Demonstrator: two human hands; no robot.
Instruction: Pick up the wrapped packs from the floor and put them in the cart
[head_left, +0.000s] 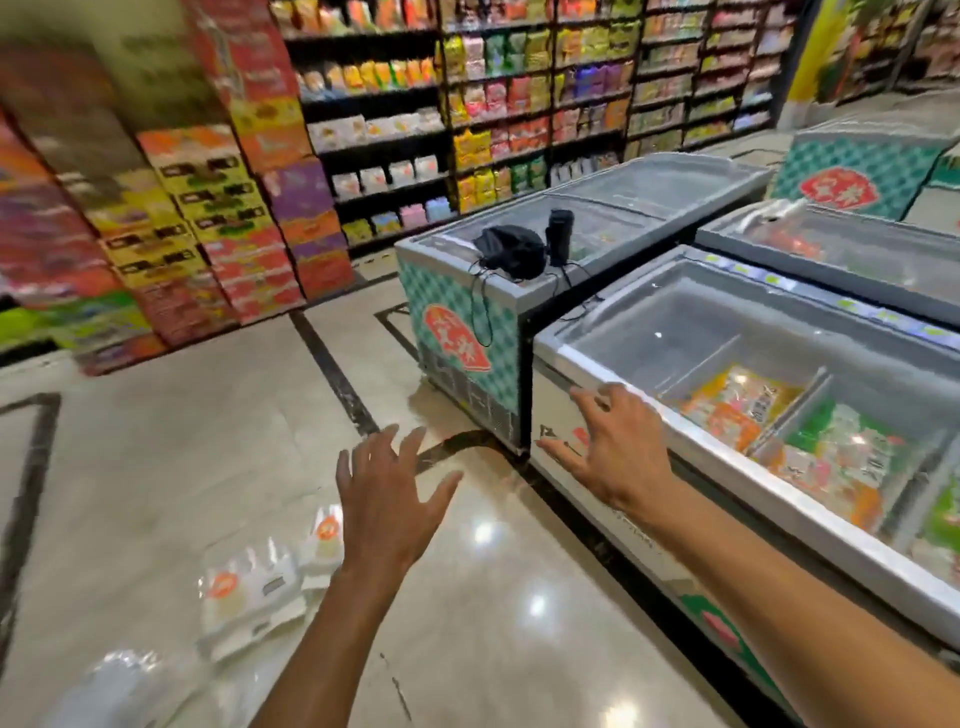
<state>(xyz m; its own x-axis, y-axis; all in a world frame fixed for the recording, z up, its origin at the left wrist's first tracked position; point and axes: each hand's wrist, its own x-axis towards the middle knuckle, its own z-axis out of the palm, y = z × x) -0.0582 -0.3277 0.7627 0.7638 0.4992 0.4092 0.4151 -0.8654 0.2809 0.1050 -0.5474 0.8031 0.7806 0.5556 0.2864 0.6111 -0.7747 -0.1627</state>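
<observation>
Both your forearms reach out empty, fingers spread, gripping nothing. Your left hand (387, 499) hovers over the floor (156, 467); your right hand (613, 447) is up beside the freezer (597, 519). White wrapped packs (249, 592) lie on the tiles below and left of your left hand, the nearer one by far. No cart is in view. Drop that hand down-left.

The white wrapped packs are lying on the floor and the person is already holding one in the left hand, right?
Not quite. The head view shows the wrapped packs on the floor, but the left hand is open and empty, fingers spread above them. The right hand is empty too.
</observation>
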